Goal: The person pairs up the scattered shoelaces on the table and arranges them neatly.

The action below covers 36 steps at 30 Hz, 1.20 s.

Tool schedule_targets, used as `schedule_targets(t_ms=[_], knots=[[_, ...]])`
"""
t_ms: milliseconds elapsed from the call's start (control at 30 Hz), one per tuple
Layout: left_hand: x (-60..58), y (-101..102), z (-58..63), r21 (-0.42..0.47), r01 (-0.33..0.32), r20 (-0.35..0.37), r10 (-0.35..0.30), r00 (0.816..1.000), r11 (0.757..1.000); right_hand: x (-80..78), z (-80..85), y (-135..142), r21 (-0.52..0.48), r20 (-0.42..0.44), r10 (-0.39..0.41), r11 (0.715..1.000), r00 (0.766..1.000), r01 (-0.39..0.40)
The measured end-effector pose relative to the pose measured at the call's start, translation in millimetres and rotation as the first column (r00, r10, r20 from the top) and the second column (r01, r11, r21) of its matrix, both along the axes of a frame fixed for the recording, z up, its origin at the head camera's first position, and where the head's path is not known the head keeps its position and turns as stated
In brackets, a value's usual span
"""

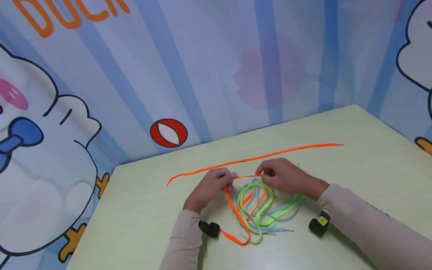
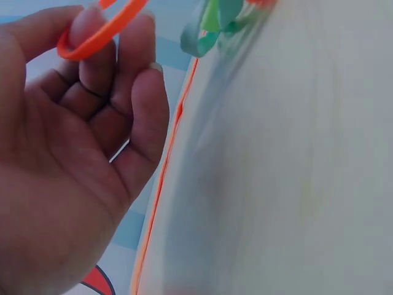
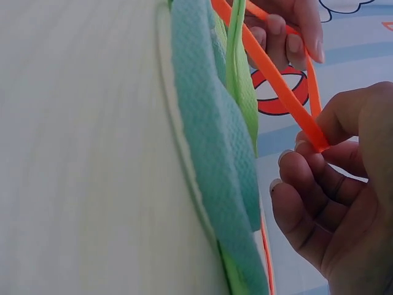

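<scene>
Head view: one table [image 1: 141, 210], far edge beyond the lace pile [image 1: 259, 217] and meeting the printed backdrop [image 1: 219, 75], left edge well apart from the pile; tabletop extends as open room to the pile's left and right. One straight orange lace [image 1: 241, 161], beyond the pile. One held orange lace [image 1: 232, 203], bright, flat, taut between left hand [image 1: 214, 185] and right hand [image 1: 287, 174] at the pile's far side, slack lengths trailing towards it. Left wrist view: left fingers [image 2: 147, 123] curled, pinching the held orange lace, which bends round a fingertip. Right wrist view: right fingers [image 3: 301, 175] pinching it at a fold, beside the pile's blue-green and green strands.
</scene>
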State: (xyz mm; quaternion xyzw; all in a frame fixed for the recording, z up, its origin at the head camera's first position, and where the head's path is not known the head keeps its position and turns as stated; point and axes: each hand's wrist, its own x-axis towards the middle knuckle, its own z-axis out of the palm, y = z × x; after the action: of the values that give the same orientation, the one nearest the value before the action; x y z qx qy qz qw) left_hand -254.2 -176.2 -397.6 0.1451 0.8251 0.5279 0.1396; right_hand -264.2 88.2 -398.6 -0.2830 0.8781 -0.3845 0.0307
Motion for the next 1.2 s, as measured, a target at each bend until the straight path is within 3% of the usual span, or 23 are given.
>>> schedule_targets(t_ms=[267,500,700,933,1200], knots=[[0.3,-4.1,-1.7,0.075,-0.03,0.034,0.027,0.999,0.997,-1.6,1.2,-1.8,-0.009,0.019,0.015,1.0,1.0,-0.015],[-1.2,-7.6,-5.7,0.086,-0.079,0.032,0.077,0.997,0.993,-3.4,-1.1,0.2,-0.094,0.116,-0.001,0.995,0.993,0.012],[-5.1,-7.4,-6.5,0.126,-0.123,-0.028,0.128,0.991,0.984,-4.4,1.5,6.4,-0.133,0.091,-0.002,0.991,0.996,0.014],[-7.6,-8.9,-7.2,0.14,-0.159,-0.039,0.166,0.985,0.977,-5.5,0.8,6.8,-0.161,0.073,-0.007,0.987,0.997,0.019],[-6.6,-10.8,-5.2,0.144,-0.169,-0.058,0.179,0.982,0.975,-0.3,8.6,5.8,-0.361,0.13,-0.019,0.93,0.991,0.065]])
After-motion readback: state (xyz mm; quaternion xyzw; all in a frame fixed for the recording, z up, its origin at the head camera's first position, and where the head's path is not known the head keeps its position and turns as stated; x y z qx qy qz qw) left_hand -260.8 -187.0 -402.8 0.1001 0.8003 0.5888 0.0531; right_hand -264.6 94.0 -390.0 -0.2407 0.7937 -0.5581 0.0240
